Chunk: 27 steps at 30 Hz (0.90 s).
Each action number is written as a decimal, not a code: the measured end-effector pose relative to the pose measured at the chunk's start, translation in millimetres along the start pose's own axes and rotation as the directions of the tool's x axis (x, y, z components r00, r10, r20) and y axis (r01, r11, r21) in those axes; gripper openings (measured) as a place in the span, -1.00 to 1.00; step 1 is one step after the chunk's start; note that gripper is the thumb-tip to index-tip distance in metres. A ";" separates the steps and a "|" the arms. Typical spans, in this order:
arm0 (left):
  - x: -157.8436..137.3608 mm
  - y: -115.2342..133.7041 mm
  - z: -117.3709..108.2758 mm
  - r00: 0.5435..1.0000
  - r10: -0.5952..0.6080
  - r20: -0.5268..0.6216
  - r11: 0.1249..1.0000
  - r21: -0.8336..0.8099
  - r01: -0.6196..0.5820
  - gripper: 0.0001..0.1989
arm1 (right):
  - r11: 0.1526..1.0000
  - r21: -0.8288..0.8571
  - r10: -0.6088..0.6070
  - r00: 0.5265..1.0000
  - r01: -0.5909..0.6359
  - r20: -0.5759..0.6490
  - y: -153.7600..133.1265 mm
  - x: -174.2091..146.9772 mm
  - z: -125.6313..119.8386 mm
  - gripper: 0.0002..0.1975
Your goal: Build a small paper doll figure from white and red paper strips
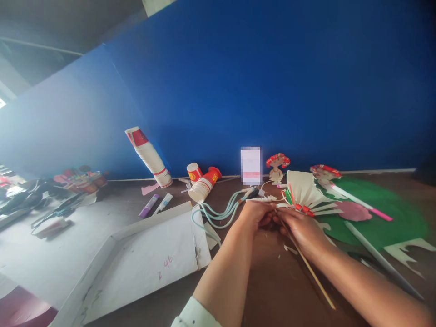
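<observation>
My left hand (pixel 258 212) and my right hand (pixel 303 229) meet fingertip to fingertip above the brown tabletop, both closed. A thin wooden stick (pixel 311 269) slants from the right fingers down toward the front edge. By those fingertips shows a small white paper strip (pixel 282 205); which hand grips it I cannot tell. What the left fingers pinch is hidden. Just beyond the right hand is a cut white paper fan shape (pixel 301 188) with red pieces (pixel 304 209) at its base. Pale blue cables (pixel 223 212) lie left of my left hand.
A shallow white box (pixel 136 268) fills the left front. Stacked paper cups (pixel 148 154) lean on the blue wall (pixel 255 81), near tipped cups (pixel 204 184) and glue sticks (pixel 149 205). Right: a paper figure (pixel 276 168), green sheet (pixel 402 213), pink-tipped pen (pixel 361 202) and grey rod (pixel 381 256).
</observation>
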<state>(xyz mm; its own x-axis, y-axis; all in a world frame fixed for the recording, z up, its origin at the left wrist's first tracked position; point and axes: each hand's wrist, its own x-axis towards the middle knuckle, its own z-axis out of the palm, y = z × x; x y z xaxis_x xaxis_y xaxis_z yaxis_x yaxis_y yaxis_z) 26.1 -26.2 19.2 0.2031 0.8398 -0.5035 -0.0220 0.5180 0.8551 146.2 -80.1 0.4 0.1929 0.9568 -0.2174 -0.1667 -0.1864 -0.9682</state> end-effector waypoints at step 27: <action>10.6 -9.3 -2.3 0.981 0.159 -0.115 0.956 0.266 -0.124 -0.62 | 0.959 -0.249 -0.083 0.976 0.132 0.200 6.7 2.8 4.9 -0.90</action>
<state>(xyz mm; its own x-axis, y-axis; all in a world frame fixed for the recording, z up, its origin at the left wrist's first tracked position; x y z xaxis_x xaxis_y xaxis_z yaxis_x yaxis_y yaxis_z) 26.2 -21.8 5.6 0.0826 0.9245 -0.3721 0.2139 0.3483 0.9127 140.9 -77.6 -6.1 0.0088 0.9942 -0.1074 0.1061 -0.1077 -0.9885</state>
